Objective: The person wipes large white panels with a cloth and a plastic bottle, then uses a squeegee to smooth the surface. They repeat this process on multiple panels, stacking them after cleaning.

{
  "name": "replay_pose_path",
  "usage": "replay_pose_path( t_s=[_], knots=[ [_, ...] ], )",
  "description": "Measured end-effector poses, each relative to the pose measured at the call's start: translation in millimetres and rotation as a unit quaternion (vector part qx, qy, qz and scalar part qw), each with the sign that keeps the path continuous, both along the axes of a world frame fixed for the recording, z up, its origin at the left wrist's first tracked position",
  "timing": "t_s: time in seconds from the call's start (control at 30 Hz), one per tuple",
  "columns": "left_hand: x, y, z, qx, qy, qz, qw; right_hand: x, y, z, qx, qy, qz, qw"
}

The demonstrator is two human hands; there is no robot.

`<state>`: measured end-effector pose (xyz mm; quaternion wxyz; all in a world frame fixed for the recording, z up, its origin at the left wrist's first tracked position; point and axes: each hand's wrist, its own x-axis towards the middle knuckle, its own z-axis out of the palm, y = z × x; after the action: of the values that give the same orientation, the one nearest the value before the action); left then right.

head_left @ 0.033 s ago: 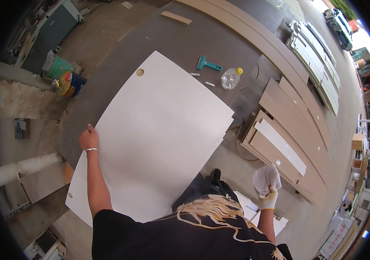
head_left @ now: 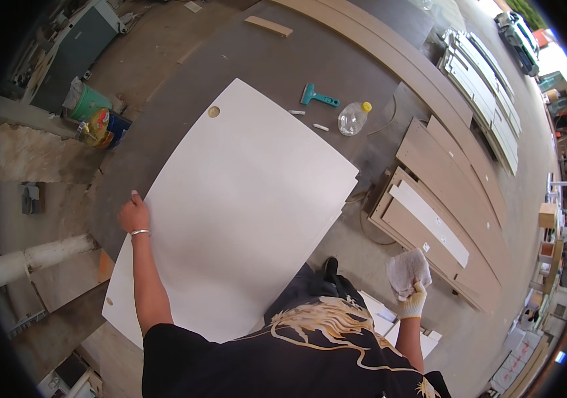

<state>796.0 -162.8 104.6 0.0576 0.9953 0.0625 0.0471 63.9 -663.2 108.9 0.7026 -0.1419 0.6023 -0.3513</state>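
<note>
A large white panel lies across the dark table in front of me, with a round hole near its far corner and another near its near left corner. At its left edge is my bare left hand, closed on that edge; a bracelet circles the wrist. Off to the right, away from the panel, my right hand wears a whitish knit glove. It grips a folded greyish-white cloth that hangs over the floor.
Beyond the panel lie a teal scraper, two short white sticks and a clear bottle with a yellow cap. Brown boards are stacked at right, with white boards farther off. A green bucket stands at left.
</note>
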Motion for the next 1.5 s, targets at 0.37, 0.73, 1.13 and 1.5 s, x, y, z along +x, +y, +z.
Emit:
replay_pose_path(
  t_s=[0.37, 0.73, 1.13, 1.5],
  knots=[
    [-23, -23, 55, -0.090, -0.274, -0.253, 0.923, 114, -2, 42, -0.039, -0.113, 0.067, 0.991],
    [-252, -158, -26, -0.170, -0.002, -0.195, 0.966, 365, 130, 45, -0.693, -0.066, 0.688, 0.203],
    [-301, -119, -14, -0.019, 0.014, -0.097, 0.995, 416, -81, 11, -0.679, 0.244, 0.638, 0.270],
    [-298, -127, 1, -0.027, 0.038, -0.133, 0.990, 724, 21, -32, -0.765, 0.161, 0.560, 0.274]
  ],
)
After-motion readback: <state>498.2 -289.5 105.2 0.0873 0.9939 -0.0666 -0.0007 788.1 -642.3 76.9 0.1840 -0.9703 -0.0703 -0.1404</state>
